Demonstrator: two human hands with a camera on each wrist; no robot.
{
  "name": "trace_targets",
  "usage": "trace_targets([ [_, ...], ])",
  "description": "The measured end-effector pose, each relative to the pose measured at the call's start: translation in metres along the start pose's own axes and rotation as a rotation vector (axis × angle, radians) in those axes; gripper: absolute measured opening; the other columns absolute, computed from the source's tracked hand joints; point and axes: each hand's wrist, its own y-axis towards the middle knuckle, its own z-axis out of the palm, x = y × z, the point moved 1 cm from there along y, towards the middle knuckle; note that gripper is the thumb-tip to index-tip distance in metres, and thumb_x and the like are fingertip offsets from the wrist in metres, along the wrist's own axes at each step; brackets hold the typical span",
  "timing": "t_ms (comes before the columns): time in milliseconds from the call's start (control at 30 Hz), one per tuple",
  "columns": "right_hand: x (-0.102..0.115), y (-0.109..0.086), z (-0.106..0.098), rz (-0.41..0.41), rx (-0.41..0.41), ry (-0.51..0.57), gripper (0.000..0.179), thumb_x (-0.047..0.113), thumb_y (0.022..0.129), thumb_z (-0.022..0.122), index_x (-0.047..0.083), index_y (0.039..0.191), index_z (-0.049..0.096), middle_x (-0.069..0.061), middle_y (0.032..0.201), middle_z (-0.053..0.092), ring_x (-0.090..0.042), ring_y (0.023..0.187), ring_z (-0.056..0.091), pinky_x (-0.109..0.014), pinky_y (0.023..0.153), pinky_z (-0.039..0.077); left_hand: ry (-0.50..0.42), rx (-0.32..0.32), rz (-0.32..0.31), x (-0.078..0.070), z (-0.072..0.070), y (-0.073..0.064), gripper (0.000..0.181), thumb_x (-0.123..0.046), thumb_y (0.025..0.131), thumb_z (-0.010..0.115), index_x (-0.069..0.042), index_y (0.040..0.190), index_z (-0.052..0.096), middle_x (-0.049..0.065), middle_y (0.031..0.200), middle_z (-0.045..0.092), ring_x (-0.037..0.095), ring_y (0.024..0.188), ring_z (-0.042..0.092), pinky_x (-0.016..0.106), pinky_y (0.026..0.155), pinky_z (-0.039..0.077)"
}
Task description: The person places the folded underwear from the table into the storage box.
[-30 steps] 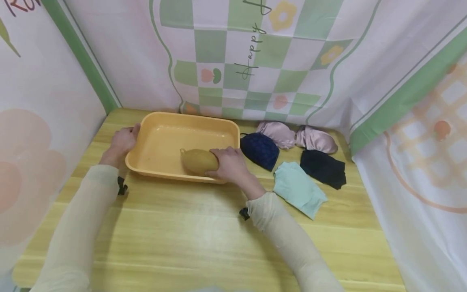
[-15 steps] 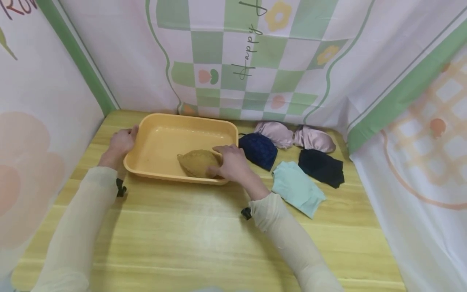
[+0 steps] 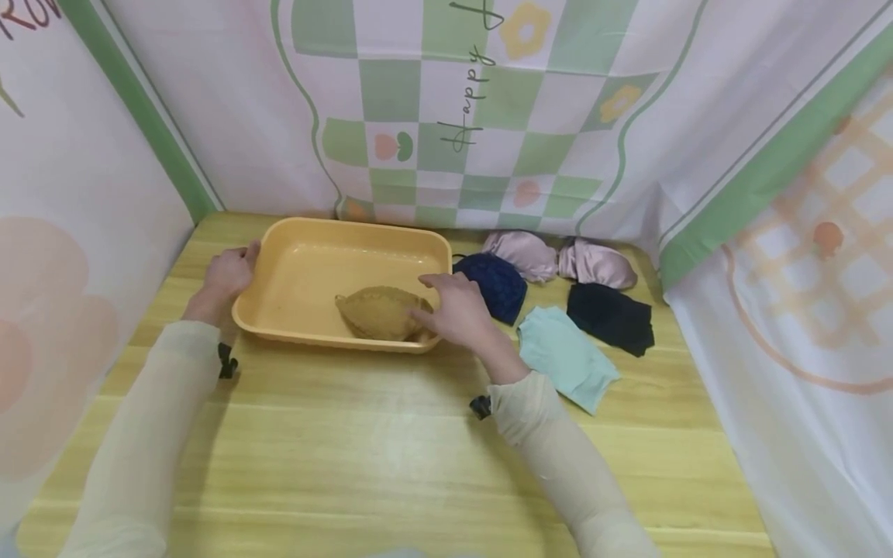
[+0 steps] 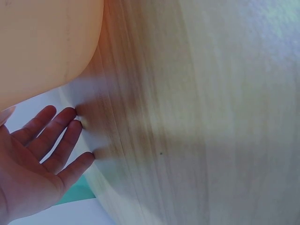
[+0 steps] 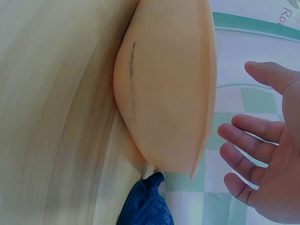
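A yellow plastic basin (image 3: 300,271) stands on the wooden table. Inside, near its front right corner, lies a mustard-coloured folded bra (image 3: 377,312), cup side up with a scalloped edge. My left hand (image 3: 229,275) is at the basin's left end; in the left wrist view the thumb lies against the rim and the other fingers (image 4: 61,126) extend loosely below it. Above the basin's right end is my right hand (image 3: 456,310), its thumb overlapping the bra in the head view. Seen from the right wrist, its fingers (image 5: 251,140) are spread and hold nothing.
Right of the basin lie a navy bra (image 3: 495,283), a pink satin bra (image 3: 596,263), a black folded garment (image 3: 610,318) and a mint folded garment (image 3: 568,356). A patterned curtain (image 3: 446,186) hangs behind the table (image 3: 391,449).
My right hand has let go of the mustard bra and drawn back to the right. The bra has settled flatter in the basin. My left hand stays at the basin's left end.
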Motion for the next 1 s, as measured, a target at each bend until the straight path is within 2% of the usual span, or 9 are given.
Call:
trace_targets([
  [233,-0.007,-0.007,-0.006,0.010,-0.017,0.025,0.065,0.054,0.090,0.066,0.014,0.141,0.056,-0.008,0.140,0.061,-0.033,0.126,0.053,-0.058,0.109,0.039,0.017,-0.003,0.011,0.001,0.000,0.001,0.089,-0.062,0.101,0.000,0.005,0.150,0.034,0.040,0.148,0.035,0.061,0.135,0.033,0.066,0.117,0.025],
  [467,-0.015,-0.013,-0.012,0.003,-0.045,0.020,0.063,0.051,0.092,0.065,0.015,0.141,0.056,-0.009,0.135,0.064,-0.032,0.122,0.054,-0.056,0.106,0.041,0.002,-0.001,-0.017,0.001,-0.002,-0.001,0.090,-0.064,0.100,0.000,0.003,0.152,0.032,0.039,0.149,0.036,0.060,0.135,0.033,0.066,0.117,0.026],
  [633,-0.021,-0.017,-0.015,0.018,-0.051,0.033,0.064,0.051,0.091,0.067,0.014,0.142,0.055,-0.009,0.138,0.062,-0.033,0.125,0.053,-0.058,0.109,0.038,-0.003,0.004,-0.036,-0.001,-0.001,-0.003,0.093,-0.066,0.098,-0.001,0.001,0.152,0.033,0.037,0.149,0.037,0.059,0.135,0.035,0.066,0.116,0.028],
  [800,-0.030,-0.023,-0.017,0.050,-0.048,0.061,0.065,0.053,0.091,0.066,0.015,0.142,0.055,-0.009,0.142,0.060,-0.035,0.132,0.051,-0.061,0.114,0.034,0.002,0.007,-0.028,0.000,0.000,-0.003,0.093,-0.066,0.098,-0.002,0.002,0.152,0.033,0.038,0.149,0.037,0.059,0.135,0.035,0.066,0.116,0.029],
  [1000,-0.040,-0.031,-0.019,0.069,-0.071,0.061,0.066,0.054,0.091,0.066,0.013,0.141,0.055,-0.009,0.140,0.061,-0.034,0.132,0.051,-0.060,0.115,0.033,0.006,0.015,-0.028,-0.001,0.000,-0.003,0.093,-0.065,0.098,-0.002,0.002,0.153,0.031,0.038,0.149,0.036,0.059,0.135,0.034,0.065,0.116,0.028],
])
